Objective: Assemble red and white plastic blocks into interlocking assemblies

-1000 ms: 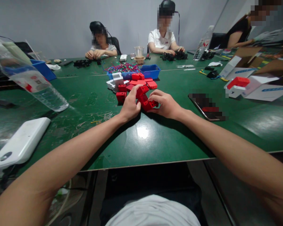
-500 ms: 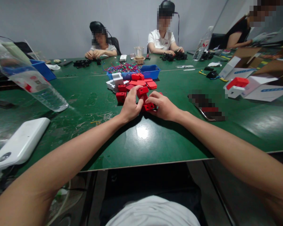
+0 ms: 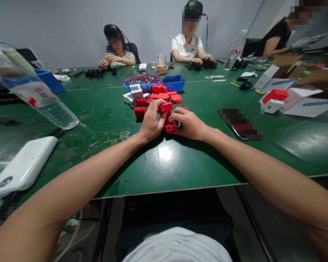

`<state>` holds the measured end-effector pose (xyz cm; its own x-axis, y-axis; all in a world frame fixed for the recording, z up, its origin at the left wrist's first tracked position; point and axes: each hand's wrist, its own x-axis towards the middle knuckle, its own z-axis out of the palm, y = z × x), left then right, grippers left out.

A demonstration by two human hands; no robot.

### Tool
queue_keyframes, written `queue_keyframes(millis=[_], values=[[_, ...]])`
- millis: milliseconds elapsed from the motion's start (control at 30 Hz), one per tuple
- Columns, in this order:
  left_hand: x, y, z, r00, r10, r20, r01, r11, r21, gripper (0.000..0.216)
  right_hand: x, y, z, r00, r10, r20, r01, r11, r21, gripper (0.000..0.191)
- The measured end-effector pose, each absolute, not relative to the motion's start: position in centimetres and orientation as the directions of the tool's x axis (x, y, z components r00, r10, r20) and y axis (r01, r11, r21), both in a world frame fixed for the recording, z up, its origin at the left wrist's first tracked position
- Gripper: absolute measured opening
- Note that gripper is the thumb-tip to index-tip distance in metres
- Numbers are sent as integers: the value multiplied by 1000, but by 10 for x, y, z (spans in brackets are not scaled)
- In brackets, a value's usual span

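Note:
My left hand [image 3: 152, 123] is closed around a small red plastic box-shaped part [image 3: 166, 107] with a round hole in its near face. Just below and to the right, my right hand [image 3: 188, 124] grips another red box-shaped part [image 3: 171, 127], also with holes. The two parts are close together, and fingers hide where they meet. Directly beyond my hands lies a pile of similar red parts [image 3: 160, 96]. White box-shaped parts [image 3: 136, 91] sit at the pile's left side. One loose red part [image 3: 140, 112] rests beside my left fingers.
Behind the pile is a blue tray [image 3: 177, 84] with tangled coloured wires [image 3: 144, 78]. A phone [image 3: 240, 125] and open cardboard boxes [image 3: 306, 98] are on the right. At left are a water bottle [image 3: 43, 96] and a white device [image 3: 24, 165]. Several people sit around the green table.
Both red parts have turned slightly in my fingers. The lower one has shifted a little to the left with my right hand. My arms have hardly moved.

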<state>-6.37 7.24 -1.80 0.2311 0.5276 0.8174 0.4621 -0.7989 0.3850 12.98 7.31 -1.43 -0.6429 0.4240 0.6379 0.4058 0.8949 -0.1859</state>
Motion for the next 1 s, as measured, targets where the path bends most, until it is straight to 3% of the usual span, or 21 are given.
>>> queue_keyframes(millis=[233, 400, 667, 1000], values=[[-64, 71, -18, 223, 562, 797, 445, -786, 430, 24, 130, 72, -12, -646, 442, 622, 409, 889, -207, 43], [-63, 73, -19, 195, 538, 820, 436, -797, 419, 23, 131, 71, -11, -648, 451, 614, 410, 886, -218, 41], [-61, 78, -23, 102, 600, 794, 318, -775, 545, 20, 134, 68, 0, -657, 459, 598, 380, 887, -263, 32], [-63, 82, -26, 90, 574, 814, 335, -787, 518, 20, 135, 71, -2, -659, 445, 606, 370, 894, -255, 29]])
